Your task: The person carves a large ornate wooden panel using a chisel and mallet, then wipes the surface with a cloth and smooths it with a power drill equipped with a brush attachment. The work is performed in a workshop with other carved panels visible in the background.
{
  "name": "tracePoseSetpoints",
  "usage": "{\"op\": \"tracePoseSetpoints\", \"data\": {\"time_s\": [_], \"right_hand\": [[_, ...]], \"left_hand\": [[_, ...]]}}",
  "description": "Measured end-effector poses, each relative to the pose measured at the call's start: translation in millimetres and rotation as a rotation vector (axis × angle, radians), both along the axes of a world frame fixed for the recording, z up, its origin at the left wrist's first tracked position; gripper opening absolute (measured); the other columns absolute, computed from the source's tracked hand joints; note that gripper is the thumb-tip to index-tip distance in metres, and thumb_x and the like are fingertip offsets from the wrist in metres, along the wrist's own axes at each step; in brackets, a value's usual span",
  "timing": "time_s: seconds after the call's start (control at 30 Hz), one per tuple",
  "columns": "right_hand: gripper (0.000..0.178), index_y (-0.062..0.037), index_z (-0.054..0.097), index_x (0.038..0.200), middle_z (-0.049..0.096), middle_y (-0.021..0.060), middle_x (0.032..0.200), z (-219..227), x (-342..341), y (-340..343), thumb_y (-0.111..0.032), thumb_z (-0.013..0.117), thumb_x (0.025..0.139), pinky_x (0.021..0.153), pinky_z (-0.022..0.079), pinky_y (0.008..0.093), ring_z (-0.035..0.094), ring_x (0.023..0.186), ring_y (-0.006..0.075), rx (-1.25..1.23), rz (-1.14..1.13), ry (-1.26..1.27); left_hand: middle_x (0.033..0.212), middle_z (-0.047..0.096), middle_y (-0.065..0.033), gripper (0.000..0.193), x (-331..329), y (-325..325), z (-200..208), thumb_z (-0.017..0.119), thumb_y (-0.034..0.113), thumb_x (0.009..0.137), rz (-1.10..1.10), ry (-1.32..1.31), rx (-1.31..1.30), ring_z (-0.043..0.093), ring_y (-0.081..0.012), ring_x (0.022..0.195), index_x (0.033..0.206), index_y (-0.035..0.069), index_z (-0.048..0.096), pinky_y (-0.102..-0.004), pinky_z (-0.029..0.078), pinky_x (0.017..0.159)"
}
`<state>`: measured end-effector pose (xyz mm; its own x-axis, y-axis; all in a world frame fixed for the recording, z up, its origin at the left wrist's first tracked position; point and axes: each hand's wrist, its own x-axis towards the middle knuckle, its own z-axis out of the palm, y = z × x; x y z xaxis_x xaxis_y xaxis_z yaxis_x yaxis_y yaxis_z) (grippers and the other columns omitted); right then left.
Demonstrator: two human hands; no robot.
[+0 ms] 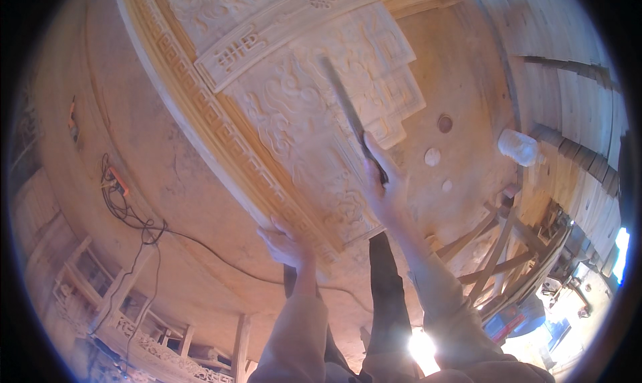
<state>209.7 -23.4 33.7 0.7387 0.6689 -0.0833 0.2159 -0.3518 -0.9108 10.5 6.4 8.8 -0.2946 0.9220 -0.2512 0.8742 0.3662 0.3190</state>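
Grips a dark stick [346,105] in the right hand [383,181], with fingers wrapped round its near end and the other end aimed far and slightly left over the carved panel [294,105]; too blurred to tell whether touching the wood. Sets the left hand [287,244] at the near end of the rail [225,127], with fingers partly curled at its outer edge; cannot tell whether clasping it or only resting there. Along the rail's right side, the same panel, with scrolling relief, a stepped right edge and, farther off, a crossbar [287,25]. Below, a brown floor [180,182]. To the right of the panel, a dark disc [445,123], with two pale discs [433,157] nearer. Farther right, a translucent container [517,147] near pale planks [568,102]. At the near right, crossed timbers [493,256]. To the left, well apart from the rail, a black cord [152,232], tangled near an orange block [119,181] and trailing toward dark trousers [388,282]. Farther left, a small orange tool [72,119]. At the near left, carved furniture [144,336].
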Motion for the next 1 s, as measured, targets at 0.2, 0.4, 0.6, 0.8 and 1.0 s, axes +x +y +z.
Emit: {"op": "tracePoseSetpoints", "data": {"time_s": [0.2,0.4,0.6,0.8,1.0], "right_hand": [[0.043,-0.0123,0.061,0.141,0.069,0.0177,0.082,4,-9,-36,-0.006,0.059,0.099,0.061,0.049,0.0319,0.061,0.066,0.0123,-0.177,0.071,-0.038],[0.048,-0.0183,0.058,0.145,0.067,0.0196,0.078,5,-18,-25,-0.01,0.061,0.098,0.056,0.051,0.0397,0.065,0.058,0.0299,-0.219,0.099,-0.066],[0.05,-0.0176,0.056,0.147,0.065,0.018,0.072,19,-18,-17,-0.008,0.061,0.098,0.056,0.051,0.0407,0.064,0.057,0.0314,-0.337,0.125,-0.041],[0.049,-0.0147,0.056,0.146,0.064,0.0148,0.074,-5,-23,-2,-0.004,0.06,0.098,0.056,0.049,0.0349,0.06,0.058,0.0234,-0.204,0.079,-0.09],[0.044,-0.0079,0.06,0.142,0.057,0.0123,0.07,-5,-25,-4,0.0,0.058,0.099,0.056,0.045,0.0284,0.049,0.057,0.0113,-0.241,0.082,-0.144]], "left_hand": [[0.092,0.067,-0.0289,0.064,0,-1,-4,0.036,0.055,0.105,0.033,0.035,0.024,0.065,-0.0479,0.086,0.111,-0.005,0.057,-0.0564,0.048,0.071],[0.104,0.067,-0.0365,0.072,1,1,2,0.045,0.047,0.106,0.016,0.016,-0.024,0.066,-0.0494,0.094,0.133,-0.019,0.048,-0.0534,0.053,0.076],[0.102,0.067,-0.0358,0.071,0,1,-2,0.045,0.047,0.106,0.019,0.041,-0.026,0.066,-0.049,0.093,0.132,-0.019,0.049,-0.0538,0.052,0.076],[0.09,0.067,-0.0283,0.066,1,1,1,0.036,0.057,0.104,0.041,0.029,-0.035,0.065,-0.0479,0.086,0.111,-0.005,0.056,-0.0561,0.048,0.071],[0.099,0.067,-0.0334,0.067,7,2,9,0.046,0.046,0.105,0.056,-0.058,-0.046,0.066,-0.0482,0.089,0.132,-0.015,0.051,-0.0539,0.051,0.073]]}}
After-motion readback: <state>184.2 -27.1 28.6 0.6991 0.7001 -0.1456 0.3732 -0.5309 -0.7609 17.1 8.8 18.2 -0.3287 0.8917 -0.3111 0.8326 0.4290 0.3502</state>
